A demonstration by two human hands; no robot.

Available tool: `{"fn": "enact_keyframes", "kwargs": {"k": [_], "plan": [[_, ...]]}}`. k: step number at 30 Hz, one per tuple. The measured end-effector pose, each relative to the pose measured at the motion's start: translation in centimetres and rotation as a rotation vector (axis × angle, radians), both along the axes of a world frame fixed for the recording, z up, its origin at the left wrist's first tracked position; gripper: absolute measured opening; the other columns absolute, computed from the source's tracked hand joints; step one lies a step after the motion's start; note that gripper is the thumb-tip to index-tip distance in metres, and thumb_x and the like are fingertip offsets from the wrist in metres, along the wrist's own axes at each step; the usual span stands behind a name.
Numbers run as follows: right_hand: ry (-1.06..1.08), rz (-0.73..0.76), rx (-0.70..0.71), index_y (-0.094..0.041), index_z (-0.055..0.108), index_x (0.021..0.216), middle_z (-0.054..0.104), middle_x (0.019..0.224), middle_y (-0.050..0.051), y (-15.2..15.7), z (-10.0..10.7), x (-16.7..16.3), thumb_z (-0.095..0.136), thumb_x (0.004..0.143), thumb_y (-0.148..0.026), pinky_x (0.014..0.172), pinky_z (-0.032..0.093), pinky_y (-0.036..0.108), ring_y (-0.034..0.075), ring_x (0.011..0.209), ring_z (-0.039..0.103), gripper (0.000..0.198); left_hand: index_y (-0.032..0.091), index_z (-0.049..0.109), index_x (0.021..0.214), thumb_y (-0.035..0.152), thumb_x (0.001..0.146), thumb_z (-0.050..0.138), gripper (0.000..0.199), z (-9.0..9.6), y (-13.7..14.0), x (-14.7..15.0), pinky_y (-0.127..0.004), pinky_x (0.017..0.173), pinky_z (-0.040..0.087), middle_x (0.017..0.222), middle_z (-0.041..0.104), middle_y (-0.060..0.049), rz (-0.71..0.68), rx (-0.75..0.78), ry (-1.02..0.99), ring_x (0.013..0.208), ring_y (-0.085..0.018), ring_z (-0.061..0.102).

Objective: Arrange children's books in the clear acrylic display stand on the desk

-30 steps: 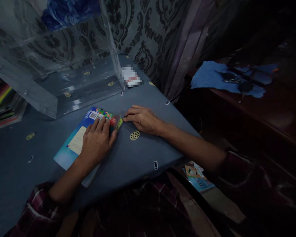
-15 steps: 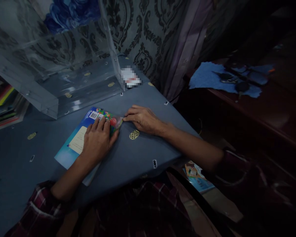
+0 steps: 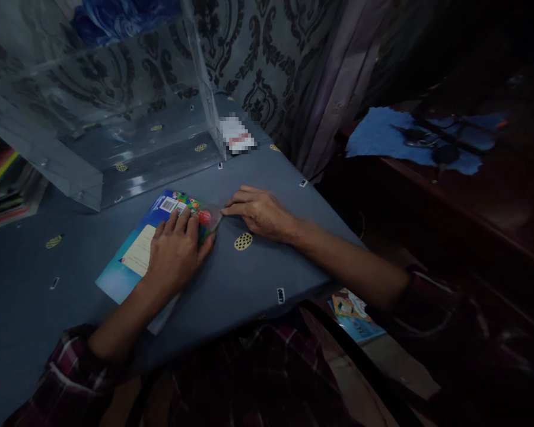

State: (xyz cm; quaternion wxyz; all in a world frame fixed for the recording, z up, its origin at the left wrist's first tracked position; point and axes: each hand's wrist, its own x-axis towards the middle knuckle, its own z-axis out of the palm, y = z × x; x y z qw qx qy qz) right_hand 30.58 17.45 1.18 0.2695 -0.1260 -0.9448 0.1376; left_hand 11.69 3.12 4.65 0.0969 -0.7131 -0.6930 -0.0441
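A blue book (image 3: 129, 279) with a barcode, a pale text panel and colourful pictures lies at a slant on the table, back cover up. My left hand (image 3: 175, 249) rests flat across it, fingers stretched over the upper part. At the book's right corner, the thumb and fingertips of my right hand (image 3: 260, 213) pinch a pale, thin tip. Whether that tip is a page, the cover or a clear film, I cannot make out. My left palm hides part of the text panel and pictures.
A clear acrylic box (image 3: 86, 193) stands behind the book. To the left is a stack of books (image 3: 9, 184). A blurred white packet (image 3: 237, 135) sits by the box. Blue cloth (image 3: 376, 136) lies on a dark surface at right. Another book (image 3: 353, 317) shows below the table edge.
The book's right corner, curled up and coloured before, now looks flatter and paler under my right fingertips. My left hand stays on the book. The view has shifted slightly.
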Motion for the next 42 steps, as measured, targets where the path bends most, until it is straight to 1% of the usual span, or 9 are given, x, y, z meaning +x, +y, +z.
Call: {"fn": "enact_keyframes", "kwargs": {"k": [10, 14, 18, 27, 30, 34, 38, 40, 42], "plan": [[-0.099, -0.061, 0.033, -0.022, 0.078, 0.111, 0.073, 0.104, 0.007, -0.6, 0.2, 0.1, 0.048, 0.092, -0.003, 0.075, 0.049, 0.034, 0.023, 0.099, 0.059, 0.04, 0.012, 0.06, 0.13, 0.049, 0.103, 0.046, 0.048, 0.2, 0.0, -0.2, -0.056, 0.109, 0.048, 0.145, 0.06, -0.022, -0.021, 0.006, 0.002, 0.135, -0.038, 0.055], [-0.103, -0.056, 0.048, -0.023, 0.078, 0.111, 0.073, 0.103, 0.007, -0.5, 0.2, -0.1, 0.049, 0.089, 0.0, 0.076, 0.048, 0.033, 0.023, 0.099, 0.059, 0.043, 0.019, 0.06, 0.136, 0.037, 0.106, 0.04, 0.04, 0.8, 0.0, -0.6, -0.053, 0.107, 0.05, 0.142, 0.062, -0.017, -0.06, -0.026, -0.016, 0.131, -0.033, 0.058], [-0.094, -0.039, 0.037, -0.023, 0.078, 0.113, 0.073, 0.104, 0.006, -0.4, 0.2, -0.1, 0.047, 0.088, 0.002, 0.079, 0.048, 0.034, 0.023, 0.099, 0.059, 0.047, 0.026, 0.057, 0.143, 0.026, 0.106, 0.038, 0.041, 1.1, 0.2, -1.0, -0.056, 0.11, 0.046, 0.149, 0.056, -0.015, -0.162, -0.085, -0.042, 0.14, -0.032, 0.051], [-0.052, -0.01, -0.001, -0.021, 0.078, 0.112, 0.073, 0.098, 0.008, -0.1, 0.2, 0.0, 0.05, 0.088, 0.001, 0.082, 0.05, 0.035, 0.023, 0.095, 0.06, 0.043, 0.029, 0.053, 0.149, 0.021, 0.103, 0.044, 0.047, 1.0, 0.4, -1.2, -0.06, 0.112, 0.043, 0.154, 0.051, -0.017, -0.194, -0.133, -0.012, 0.145, -0.036, 0.045], [0.03, 0.007, 0.003, -0.02, 0.077, 0.113, 0.074, 0.11, 0.009, -0.3, 0.0, -0.1, 0.047, 0.091, -0.002, 0.088, 0.054, 0.04, 0.024, 0.103, 0.061, 0.042, 0.029, 0.055, 0.147, 0.021, 0.103, 0.045, 0.046, 0.8, 0.4, -1.3, -0.059, 0.112, 0.044, 0.153, 0.052, -0.016, -0.203, -0.117, -0.019, 0.144, -0.034, 0.046], [0.127, 0.106, -0.011, -0.024, 0.067, 0.132, 0.069, 0.13, 0.008, -0.6, -0.2, -0.4, 0.045, 0.093, -0.003, 0.101, 0.053, 0.047, 0.024, 0.122, 0.057, 0.05, 0.026, 0.057, 0.142, 0.022, 0.102, 0.047, 0.042, 0.2, 0.4, -1.3, -0.061, 0.112, 0.043, 0.152, 0.053, -0.016, -0.201, -0.089, -0.031, 0.143, -0.035, 0.047], [0.047, 0.149, -0.034, -0.019, 0.065, 0.135, 0.073, 0.117, 0.01, -0.5, -0.4, -0.5, 0.048, 0.087, -0.002, 0.098, 0.054, 0.046, 0.023, 0.111, 0.063, 0.054, 0.026, 0.058, 0.141, 0.024, 0.104, 0.043, 0.039, -0.1, 0.5, -2.1, -0.061, 0.112, 0.042, 0.152, 0.052, -0.016, -0.25, -0.064, -0.089, 0.144, -0.033, 0.046], [0.022, 0.135, -0.032, -0.018, 0.067, 0.133, 0.074, 0.116, 0.011, -0.5, -0.4, -0.5, 0.048, 0.086, -0.002, 0.097, 0.054, 0.046, 0.024, 0.108, 0.064, 0.053, 0.026, 0.057, 0.142, 0.025, 0.105, 0.042, 0.04, 0.1, 0.4, -3.1, -0.056, 0.113, 0.043, 0.153, 0.052, -0.014, -0.302, -0.08, -0.147, 0.143, -0.03, 0.047], [0.005, 0.12, -0.027, -0.019, 0.067, 0.133, 0.074, 0.119, 0.011, -0.5, -0.4, -0.5, 0.048, 0.086, -0.004, 0.096, 0.053, 0.047, 0.025, 0.107, 0.065, 0.053, 0.025, 0.056, 0.143, 0.027, 0.105, 0.042, 0.041, 0.6, 0.0, -4.6, -0.051, 0.114, 0.044, 0.152, 0.053, -0.013, -0.277, -0.099, -0.188, 0.14, -0.027, 0.051]]}}
